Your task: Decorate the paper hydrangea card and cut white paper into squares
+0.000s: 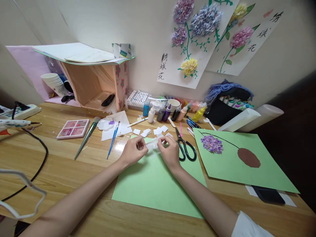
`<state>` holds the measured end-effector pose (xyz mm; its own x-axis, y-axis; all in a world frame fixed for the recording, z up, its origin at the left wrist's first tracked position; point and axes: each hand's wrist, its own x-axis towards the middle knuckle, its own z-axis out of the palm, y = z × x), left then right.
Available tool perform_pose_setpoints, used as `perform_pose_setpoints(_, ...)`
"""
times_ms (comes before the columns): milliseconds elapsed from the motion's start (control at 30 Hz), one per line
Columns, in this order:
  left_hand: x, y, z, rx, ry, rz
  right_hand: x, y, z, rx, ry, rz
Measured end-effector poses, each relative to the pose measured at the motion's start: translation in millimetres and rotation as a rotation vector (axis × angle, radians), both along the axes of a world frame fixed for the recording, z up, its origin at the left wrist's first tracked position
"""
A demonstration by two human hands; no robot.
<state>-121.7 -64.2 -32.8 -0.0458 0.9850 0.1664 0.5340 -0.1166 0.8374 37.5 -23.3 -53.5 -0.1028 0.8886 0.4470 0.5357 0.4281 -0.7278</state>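
Both hands are raised over the far part of a light green sheet of paper [158, 189]. Between them stretches a thin, whitish, see-through piece [152, 144], perhaps tissue or film; its exact kind is unclear. My left hand [134, 150] pinches one end of it, and my right hand [170, 153] pinches the other. Black-handled scissors [190, 151] lie just right of my right hand, blades pointing away. Several small white paper pieces [146, 132] are scattered beyond my fingers.
Paint bottles [166, 113] stand behind the paper pieces. To the left lie paintbrushes [113, 140], a large brush [87, 138] and a pink palette [73, 128]. A second green sheet [229, 174] bears a purple flower. A glue gun [14, 123] and black cable are far left.
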Motion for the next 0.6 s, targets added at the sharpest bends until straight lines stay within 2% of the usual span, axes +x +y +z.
perform_pose_setpoints(167,-1,1,-1.6,-0.01,-0.013,0.011,3,6,-5.5,0.011,-0.071,-0.085)
perform_pose_setpoints(300,-1,1,-2.2,-0.025,-0.023,0.003,3,5,-2.4,0.08,0.001,-0.131)
perform_pose_setpoints(367,-1,1,-1.8,-0.03,-0.032,-0.007,2,2,1.7,0.095,0.042,-0.037)
perform_pose_setpoints(500,-1,1,-0.8,-0.019,-0.04,-0.025,-1,-6,7.2,0.112,-0.006,0.311)
perform_pose_setpoints(600,-1,1,-1.1,-0.014,-0.036,-0.026,-2,-8,7.3,0.158,-0.037,0.363)
